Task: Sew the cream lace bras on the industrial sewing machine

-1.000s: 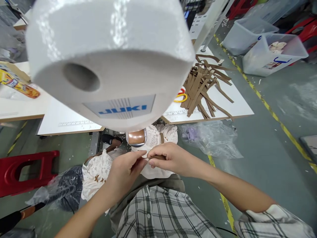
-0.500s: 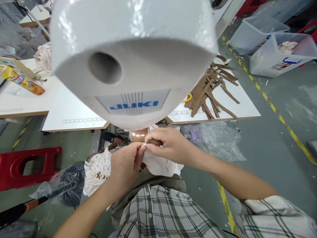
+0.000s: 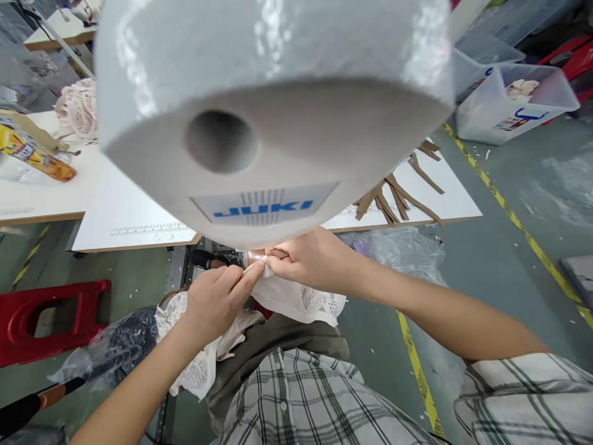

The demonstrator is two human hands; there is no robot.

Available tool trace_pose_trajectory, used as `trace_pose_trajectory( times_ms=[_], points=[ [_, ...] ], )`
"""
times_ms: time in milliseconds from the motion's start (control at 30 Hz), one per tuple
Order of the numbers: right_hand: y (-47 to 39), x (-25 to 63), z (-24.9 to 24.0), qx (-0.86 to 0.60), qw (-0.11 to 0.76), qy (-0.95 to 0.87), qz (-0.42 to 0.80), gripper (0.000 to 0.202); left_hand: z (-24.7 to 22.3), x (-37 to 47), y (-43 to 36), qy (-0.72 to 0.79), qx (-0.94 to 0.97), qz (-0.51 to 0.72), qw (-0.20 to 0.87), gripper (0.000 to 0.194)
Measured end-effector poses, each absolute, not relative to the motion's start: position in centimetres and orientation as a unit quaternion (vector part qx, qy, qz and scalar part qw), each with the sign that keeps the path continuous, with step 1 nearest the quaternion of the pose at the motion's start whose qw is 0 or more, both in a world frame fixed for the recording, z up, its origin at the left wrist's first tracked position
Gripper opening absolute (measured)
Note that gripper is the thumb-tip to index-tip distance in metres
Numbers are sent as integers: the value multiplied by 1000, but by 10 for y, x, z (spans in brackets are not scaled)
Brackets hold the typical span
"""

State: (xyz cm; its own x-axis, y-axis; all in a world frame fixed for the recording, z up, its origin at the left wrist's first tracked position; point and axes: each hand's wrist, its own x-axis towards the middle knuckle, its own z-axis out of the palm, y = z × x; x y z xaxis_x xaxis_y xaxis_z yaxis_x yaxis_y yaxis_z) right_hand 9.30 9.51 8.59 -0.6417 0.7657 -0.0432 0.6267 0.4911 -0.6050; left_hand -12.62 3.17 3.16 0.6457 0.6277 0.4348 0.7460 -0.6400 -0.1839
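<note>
Just below the white JUKI sewing machine head (image 3: pixel 264 210), both hands meet at a piece of white lace-trimmed fabric (image 3: pixel 290 300). My left hand (image 3: pixel 217 300) is closed, thumb and index finger gripping the fabric's edge. Right against it, my right hand (image 3: pixel 308 259) pinches the same edge with curled fingers. The fabric hangs down over my lap from between them. More white lace fabric (image 3: pixel 197 371) is bunched on the left of my lap. The machine head hides the needle area.
Brown fabric strips (image 3: pixel 393 198) lie on the white table (image 3: pixel 451 191) to the right. A red stool (image 3: pixel 55 315) and a plastic-wrapped bundle (image 3: pixel 134 337) are at left. Clear bins (image 3: pixel 514 111) stand on the floor at far right. A yellow snack packet (image 3: pixel 37 154) lies at far left.
My left hand has shifted left and down, its index finger now stretched along the fabric edge. My right hand has moved slightly up. The machine head looms larger, covering more of the strips.
</note>
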Motion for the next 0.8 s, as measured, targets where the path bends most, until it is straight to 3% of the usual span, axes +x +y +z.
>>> trace_pose_trajectory(
  times_ms=[133,300,433,600,800],
  points=[
    [80,98,62,-399,247,-864,181,17,43,-114,24,-444,-878,-102,148,41],
    [61,100,33,-404,376,-832,60,24,50,-118,30,-425,-892,-88,125,42],
    [52,95,19,-419,404,-802,135,24,51,-133,49,-316,-937,-69,132,48],
    [42,93,-2,-458,448,-692,332,47,52,-123,45,-364,-919,-72,135,41],
    [62,100,9,-468,395,-735,291,37,52,-96,25,-449,-879,-71,147,40]
  ],
)
